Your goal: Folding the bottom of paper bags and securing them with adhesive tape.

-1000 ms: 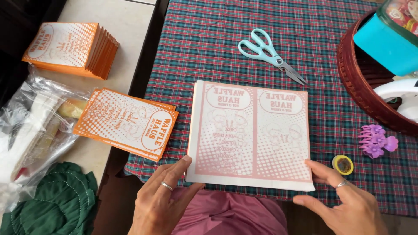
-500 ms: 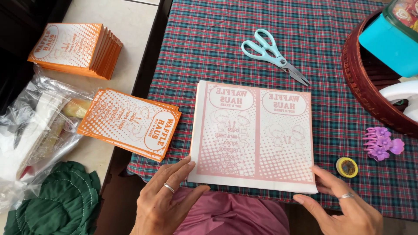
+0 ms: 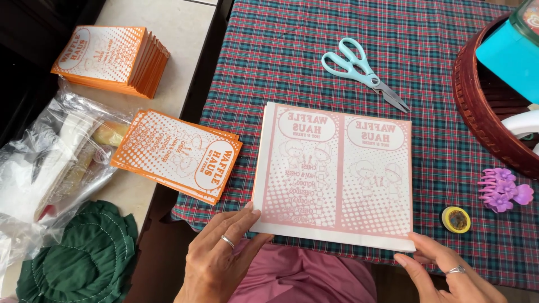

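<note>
1. Your stack of printed sheets (image 3: 332,174) lies flat on the plaid tablecloth (image 3: 314,67), close to its near edge, with the stack's near edge reaching that edge.
2. The top sheet is white paper with two side-by-side panels of pale pink halftone dots, each with cartoon figures under an oval label.
3. The print faces away from you, upside down from your seat.
4. The left edge shows many thin layers, squared up, with slight orange colour along it.
</note>
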